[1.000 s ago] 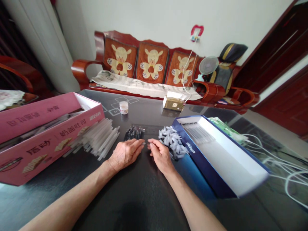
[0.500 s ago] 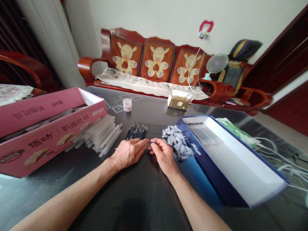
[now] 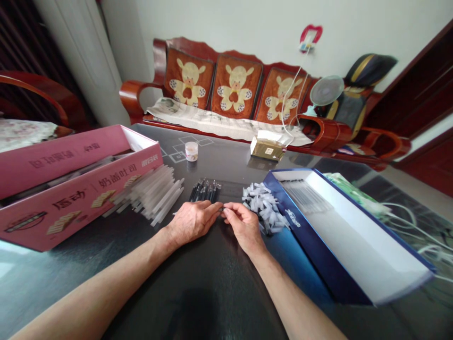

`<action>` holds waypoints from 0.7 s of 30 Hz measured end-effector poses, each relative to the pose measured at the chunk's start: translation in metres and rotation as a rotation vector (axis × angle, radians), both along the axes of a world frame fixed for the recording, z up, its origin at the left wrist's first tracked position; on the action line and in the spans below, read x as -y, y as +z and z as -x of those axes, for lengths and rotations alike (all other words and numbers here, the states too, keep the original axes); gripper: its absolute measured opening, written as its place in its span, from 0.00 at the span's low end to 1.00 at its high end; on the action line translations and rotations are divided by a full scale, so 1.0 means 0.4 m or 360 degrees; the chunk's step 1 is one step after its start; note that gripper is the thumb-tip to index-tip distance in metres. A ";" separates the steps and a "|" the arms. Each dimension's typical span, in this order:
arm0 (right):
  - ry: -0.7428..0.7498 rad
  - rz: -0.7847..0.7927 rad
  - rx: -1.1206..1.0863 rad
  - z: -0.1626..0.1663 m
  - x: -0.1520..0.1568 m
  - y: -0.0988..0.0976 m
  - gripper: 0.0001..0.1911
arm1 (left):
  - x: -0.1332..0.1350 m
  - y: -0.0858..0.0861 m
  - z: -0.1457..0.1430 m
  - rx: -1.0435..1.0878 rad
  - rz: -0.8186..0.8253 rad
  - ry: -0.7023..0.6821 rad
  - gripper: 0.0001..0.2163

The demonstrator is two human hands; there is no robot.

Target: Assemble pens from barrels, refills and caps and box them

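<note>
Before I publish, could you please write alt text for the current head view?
A person's left hand and right hand are close together over a dark table, near thin black rods; anything held is unclear. At left, whitish tubes lie by a pink box; at right, short pale pieces lie by an open blue box.

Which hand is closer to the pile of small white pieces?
Right: the right hand is just left of the white pieces; the left hand lies farther left.
</note>
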State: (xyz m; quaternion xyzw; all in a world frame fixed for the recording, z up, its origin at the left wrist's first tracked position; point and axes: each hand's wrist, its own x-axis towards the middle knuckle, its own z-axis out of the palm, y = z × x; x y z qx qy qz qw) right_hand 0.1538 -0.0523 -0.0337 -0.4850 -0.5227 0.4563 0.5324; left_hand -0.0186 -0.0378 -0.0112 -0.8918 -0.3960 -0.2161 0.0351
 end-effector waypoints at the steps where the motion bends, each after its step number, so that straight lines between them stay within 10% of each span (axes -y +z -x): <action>1: -0.0001 0.0007 0.0005 0.000 0.001 0.001 0.12 | 0.001 0.001 0.000 0.0001 -0.0002 -0.0003 0.15; 21: 0.0116 -0.0113 0.0487 -0.007 0.021 0.040 0.10 | 0.005 0.010 0.003 -0.0049 0.0017 -0.0058 0.14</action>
